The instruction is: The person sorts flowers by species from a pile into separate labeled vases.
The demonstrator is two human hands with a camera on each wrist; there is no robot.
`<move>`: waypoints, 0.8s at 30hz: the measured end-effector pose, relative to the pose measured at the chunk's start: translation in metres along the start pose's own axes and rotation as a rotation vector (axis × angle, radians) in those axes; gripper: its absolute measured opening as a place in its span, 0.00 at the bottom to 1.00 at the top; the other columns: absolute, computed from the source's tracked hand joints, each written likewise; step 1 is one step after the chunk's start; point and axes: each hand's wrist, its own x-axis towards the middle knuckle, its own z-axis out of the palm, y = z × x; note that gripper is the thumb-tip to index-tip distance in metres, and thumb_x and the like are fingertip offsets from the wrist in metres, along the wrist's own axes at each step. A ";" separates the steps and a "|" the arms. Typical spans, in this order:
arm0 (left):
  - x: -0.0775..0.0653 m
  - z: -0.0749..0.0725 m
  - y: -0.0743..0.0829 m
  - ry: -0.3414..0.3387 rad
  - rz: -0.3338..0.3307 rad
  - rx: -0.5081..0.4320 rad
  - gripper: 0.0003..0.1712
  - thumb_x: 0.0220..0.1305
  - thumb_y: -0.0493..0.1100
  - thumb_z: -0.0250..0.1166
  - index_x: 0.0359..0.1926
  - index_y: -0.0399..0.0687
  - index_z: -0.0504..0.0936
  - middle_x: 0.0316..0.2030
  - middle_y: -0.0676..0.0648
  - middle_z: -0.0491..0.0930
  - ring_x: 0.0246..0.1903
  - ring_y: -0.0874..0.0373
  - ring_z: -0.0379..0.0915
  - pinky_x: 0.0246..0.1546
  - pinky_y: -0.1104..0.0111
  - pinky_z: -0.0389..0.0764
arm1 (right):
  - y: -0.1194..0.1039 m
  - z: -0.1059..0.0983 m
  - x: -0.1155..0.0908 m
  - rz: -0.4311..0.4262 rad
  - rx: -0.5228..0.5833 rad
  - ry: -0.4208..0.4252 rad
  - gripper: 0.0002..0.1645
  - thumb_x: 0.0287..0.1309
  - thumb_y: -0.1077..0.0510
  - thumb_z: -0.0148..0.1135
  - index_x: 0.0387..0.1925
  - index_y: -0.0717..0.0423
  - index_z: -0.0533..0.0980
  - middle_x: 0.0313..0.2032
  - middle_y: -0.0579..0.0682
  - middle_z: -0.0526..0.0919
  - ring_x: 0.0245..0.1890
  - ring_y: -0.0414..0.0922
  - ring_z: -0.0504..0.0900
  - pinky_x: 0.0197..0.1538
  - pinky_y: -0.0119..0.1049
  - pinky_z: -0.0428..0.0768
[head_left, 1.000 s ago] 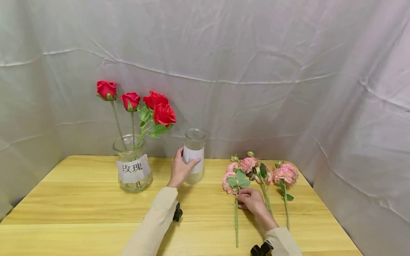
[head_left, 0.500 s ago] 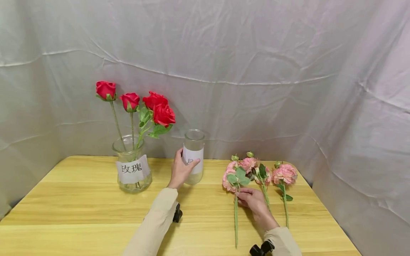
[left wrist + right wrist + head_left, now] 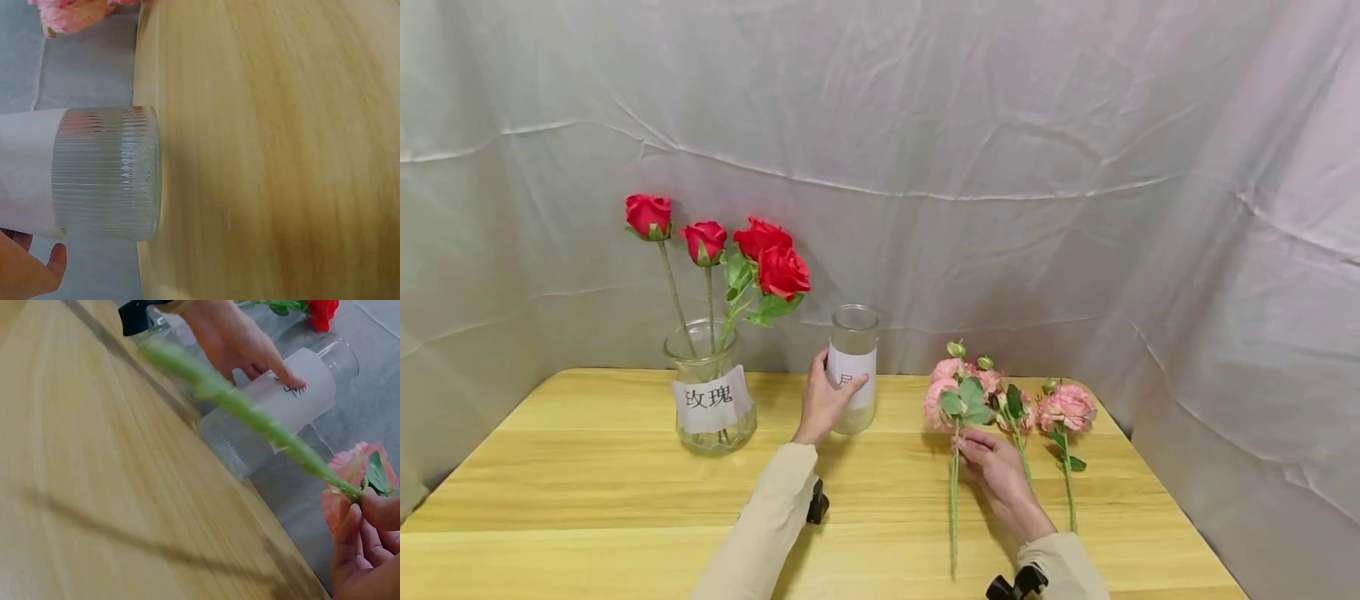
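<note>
My left hand (image 3: 829, 398) holds a clear glass vase (image 3: 855, 329) upright near the table's back edge, thumb across its white paper label. The vase's ribbed lower part (image 3: 106, 175) shows in the left wrist view. In my right hand (image 3: 1000, 475) the green stem (image 3: 954, 508) of a pink flower is pinched between thumb and fingers, just under the leaves. That pink flower (image 3: 942, 404) has a green bud on top, and its stem slants across the right wrist view, casting a shadow on the table. My other fingers are curled below the stem.
On the left, a wide glass vase (image 3: 715, 437) with a Chinese-character label holds several red roses (image 3: 784, 271). More pink flowers (image 3: 1067, 407) lie at the right of the wooden table (image 3: 587, 500). A grey cloth (image 3: 925, 125) hangs behind and at the sides.
My right hand has raised the pink flower slightly off the table, and its head and bud now stand higher. The left hand stays on the glass vase.
</note>
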 end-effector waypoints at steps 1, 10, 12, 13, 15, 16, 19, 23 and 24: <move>0.000 0.000 0.000 -0.001 -0.005 0.000 0.43 0.55 0.43 0.73 0.67 0.37 0.61 0.60 0.34 0.68 0.59 0.40 0.65 0.59 0.48 0.66 | 0.000 0.000 0.000 -0.002 0.015 -0.004 0.13 0.62 0.72 0.56 0.48 0.76 0.73 0.32 0.48 0.83 0.30 0.37 0.80 0.36 0.28 0.80; 0.001 0.002 -0.002 -0.001 -0.018 0.003 0.43 0.56 0.43 0.73 0.67 0.37 0.60 0.61 0.34 0.68 0.59 0.40 0.65 0.59 0.48 0.66 | -0.002 0.000 -0.003 0.004 0.053 -0.013 0.21 0.63 0.73 0.53 0.56 0.81 0.67 0.34 0.47 0.82 0.32 0.36 0.80 0.38 0.28 0.79; 0.001 0.002 -0.002 -0.010 -0.021 -0.002 0.44 0.56 0.43 0.73 0.67 0.38 0.60 0.61 0.35 0.68 0.59 0.40 0.65 0.59 0.48 0.66 | -0.001 0.000 -0.004 0.003 0.048 -0.004 0.20 0.63 0.73 0.52 0.56 0.81 0.67 0.33 0.47 0.81 0.31 0.36 0.79 0.36 0.28 0.78; 0.001 0.002 -0.001 -0.014 -0.023 -0.004 0.44 0.56 0.43 0.73 0.68 0.38 0.60 0.61 0.35 0.67 0.59 0.40 0.65 0.59 0.48 0.66 | -0.001 0.000 -0.004 0.004 0.045 0.002 0.19 0.63 0.73 0.52 0.55 0.80 0.68 0.33 0.47 0.81 0.30 0.36 0.78 0.36 0.28 0.78; 0.001 0.002 -0.002 -0.019 -0.022 -0.004 0.44 0.56 0.43 0.73 0.68 0.38 0.59 0.61 0.35 0.67 0.59 0.40 0.65 0.59 0.48 0.66 | 0.001 0.000 -0.004 0.012 0.052 0.009 0.17 0.63 0.73 0.52 0.52 0.79 0.70 0.31 0.47 0.81 0.29 0.36 0.78 0.35 0.28 0.77; 0.002 0.001 -0.002 -0.018 -0.020 -0.002 0.44 0.56 0.43 0.73 0.68 0.37 0.59 0.61 0.34 0.67 0.59 0.40 0.65 0.59 0.48 0.66 | 0.001 0.001 -0.003 0.017 0.053 0.008 0.16 0.63 0.73 0.52 0.51 0.79 0.71 0.31 0.47 0.80 0.29 0.36 0.77 0.34 0.28 0.77; 0.002 -0.001 -0.001 -0.010 -0.012 0.000 0.44 0.56 0.43 0.73 0.67 0.37 0.59 0.61 0.34 0.67 0.59 0.40 0.65 0.60 0.48 0.66 | 0.001 0.005 -0.001 0.027 0.061 -0.010 0.13 0.64 0.72 0.52 0.49 0.77 0.72 0.32 0.49 0.81 0.28 0.37 0.77 0.34 0.27 0.76; 0.002 -0.001 -0.001 -0.016 -0.009 -0.001 0.43 0.56 0.42 0.73 0.67 0.36 0.60 0.61 0.33 0.67 0.60 0.40 0.64 0.60 0.48 0.65 | -0.003 0.009 0.003 0.017 0.082 -0.005 0.11 0.65 0.71 0.52 0.46 0.75 0.73 0.31 0.49 0.81 0.29 0.37 0.77 0.34 0.27 0.75; 0.002 -0.001 0.000 -0.019 -0.008 -0.001 0.43 0.56 0.42 0.73 0.67 0.36 0.60 0.61 0.33 0.67 0.60 0.40 0.64 0.60 0.48 0.65 | -0.005 0.009 0.004 0.014 0.088 0.003 0.10 0.65 0.71 0.53 0.46 0.74 0.73 0.31 0.49 0.81 0.29 0.37 0.77 0.34 0.27 0.75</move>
